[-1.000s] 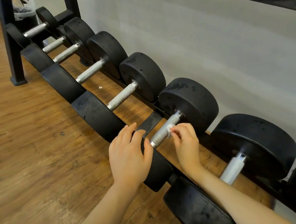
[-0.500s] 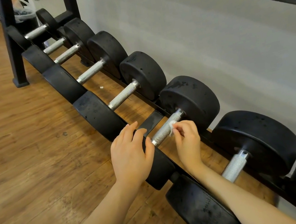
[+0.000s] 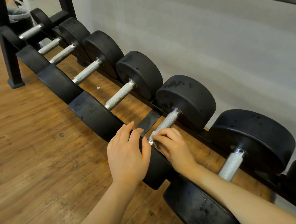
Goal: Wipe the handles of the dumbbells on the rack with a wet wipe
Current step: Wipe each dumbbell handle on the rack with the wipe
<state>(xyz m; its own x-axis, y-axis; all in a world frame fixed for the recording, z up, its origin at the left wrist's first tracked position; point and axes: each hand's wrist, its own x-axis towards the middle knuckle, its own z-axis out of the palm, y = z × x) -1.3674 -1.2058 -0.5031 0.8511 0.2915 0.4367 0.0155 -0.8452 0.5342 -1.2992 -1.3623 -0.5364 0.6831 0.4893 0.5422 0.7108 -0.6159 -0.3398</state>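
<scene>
Wooden flooring is running under the low rack (image 3: 148, 120) while your right hand (image 3: 175, 149), pinching the wet wipe (image 3: 153, 136), is sliding nearward along the handle (image 3: 166, 122), finishing this stroke, your left hand (image 3: 128, 157) resting spread on the near weight (image 3: 157, 166).

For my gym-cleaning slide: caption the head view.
Right hand rubs a wet wipe along a dumbbell handle while the left hand steadies its near weight.

A gym: black dumbbells (image 3: 186, 102) line a low rack (image 3: 147, 122) on wood flooring (image 3: 24, 149) beside a grey wall (image 3: 230, 51).
</scene>
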